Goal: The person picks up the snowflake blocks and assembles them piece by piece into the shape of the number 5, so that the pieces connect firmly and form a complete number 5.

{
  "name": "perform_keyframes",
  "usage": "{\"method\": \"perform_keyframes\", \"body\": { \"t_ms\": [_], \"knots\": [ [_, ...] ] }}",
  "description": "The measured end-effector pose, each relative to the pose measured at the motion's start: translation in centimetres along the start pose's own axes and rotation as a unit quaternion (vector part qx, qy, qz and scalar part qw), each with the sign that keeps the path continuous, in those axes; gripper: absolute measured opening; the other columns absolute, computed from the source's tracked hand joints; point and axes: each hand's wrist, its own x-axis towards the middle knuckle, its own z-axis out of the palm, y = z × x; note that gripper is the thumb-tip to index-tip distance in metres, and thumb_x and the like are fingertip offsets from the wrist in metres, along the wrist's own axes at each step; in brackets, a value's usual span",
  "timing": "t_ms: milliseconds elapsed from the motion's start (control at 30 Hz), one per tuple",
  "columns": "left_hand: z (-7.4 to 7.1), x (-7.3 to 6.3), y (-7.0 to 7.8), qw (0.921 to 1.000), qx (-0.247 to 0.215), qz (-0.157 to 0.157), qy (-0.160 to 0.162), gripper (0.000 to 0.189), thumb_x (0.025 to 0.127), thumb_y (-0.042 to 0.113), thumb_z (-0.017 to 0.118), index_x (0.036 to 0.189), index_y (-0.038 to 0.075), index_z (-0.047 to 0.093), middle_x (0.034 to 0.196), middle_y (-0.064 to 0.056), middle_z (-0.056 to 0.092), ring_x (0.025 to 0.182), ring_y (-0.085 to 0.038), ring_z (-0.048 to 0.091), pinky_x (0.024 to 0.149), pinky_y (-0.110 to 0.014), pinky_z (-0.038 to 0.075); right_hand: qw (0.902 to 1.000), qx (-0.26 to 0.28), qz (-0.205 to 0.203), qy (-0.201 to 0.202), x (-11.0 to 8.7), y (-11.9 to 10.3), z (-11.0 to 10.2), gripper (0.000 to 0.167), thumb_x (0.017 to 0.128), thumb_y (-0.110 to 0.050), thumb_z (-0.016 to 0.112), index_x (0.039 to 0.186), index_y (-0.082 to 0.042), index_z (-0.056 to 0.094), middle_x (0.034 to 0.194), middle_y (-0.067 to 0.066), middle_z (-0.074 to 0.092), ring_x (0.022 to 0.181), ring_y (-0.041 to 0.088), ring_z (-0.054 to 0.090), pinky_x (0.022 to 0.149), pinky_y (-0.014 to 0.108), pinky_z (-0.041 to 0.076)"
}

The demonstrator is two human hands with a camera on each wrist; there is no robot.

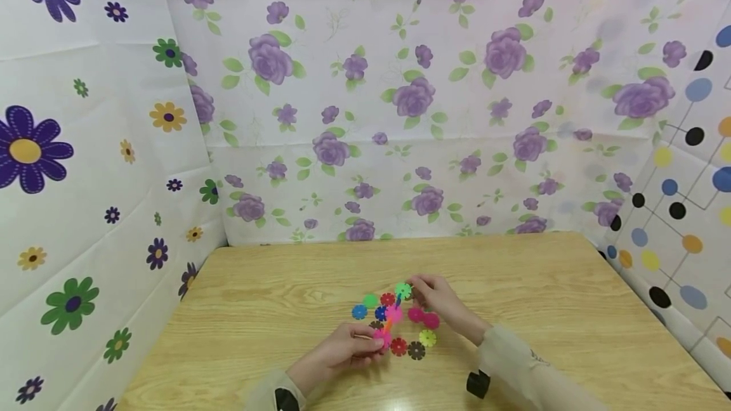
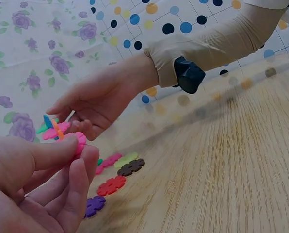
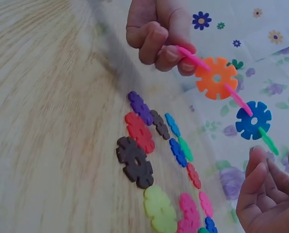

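A short chain of slotted flower-shaped plastic discs hangs above the table between my hands. It links a pink disc (image 1: 382, 337), an orange disc (image 3: 216, 78), another pink disc (image 1: 393, 314), a blue disc (image 3: 253, 120) and a green disc (image 1: 403, 290). My left hand (image 1: 349, 346) pinches the near pink end between thumb and fingers. At the far end, my right hand (image 1: 444, 302) has its fingertips close beside the green disc, loosely bent, with a gap between thumb and fingers in the right wrist view.
Loose discs lie on the wooden table (image 1: 257, 309) under the chain, among them a red disc (image 3: 139, 132), a dark brown disc (image 3: 135, 162), a yellow disc (image 3: 160, 209) and a purple disc (image 2: 94, 206). Flowered cloth (image 1: 365, 113) hangs behind the table.
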Motion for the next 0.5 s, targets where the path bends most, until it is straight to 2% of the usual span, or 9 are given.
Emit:
{"method": "perform_keyframes", "body": {
  "t_ms": [100,267,500],
  "knots": [
    [0.0,0.0,0.1,0.9999,-0.007,0.001,0.008,0.021,0.087,0.017,0.071,0.103,0.003,0.072,0.090,-0.008,0.075,0.069,-0.005,0.067,0.059,-0.015,0.052,0.9999,-0.008,-0.002,-0.014,-0.3,0.3,-0.3,0.038,0.104,-0.024,0.044,0.112,0.008,0.062,0.088,0.014,0.068,0.068,0.011,0.055,0.057,0.022,0.045],
    [0.0,0.0,0.3,0.9994,0.001,0.005,0.035,0.020,0.088,0.016,0.071,0.103,0.002,0.071,0.088,-0.009,0.075,0.067,-0.005,0.068,0.056,-0.015,0.051,0.9964,-0.065,-0.012,-0.053,-0.8,0.6,-0.9,0.037,0.102,-0.026,0.049,0.111,0.006,0.065,0.094,0.016,0.069,0.074,0.010,0.059,0.062,0.022,0.051],
    [-0.1,0.0,0.3,0.9990,-0.004,0.005,0.043,0.022,0.089,0.017,0.070,0.105,0.001,0.069,0.089,-0.008,0.075,0.069,-0.006,0.069,0.058,-0.015,0.052,0.9796,-0.141,-0.038,-0.138,-1.7,0.9,-1.5,0.027,0.099,-0.020,0.054,0.108,0.002,0.067,0.094,0.019,0.067,0.070,0.009,0.054,0.058,0.018,0.046]
  ]
}}
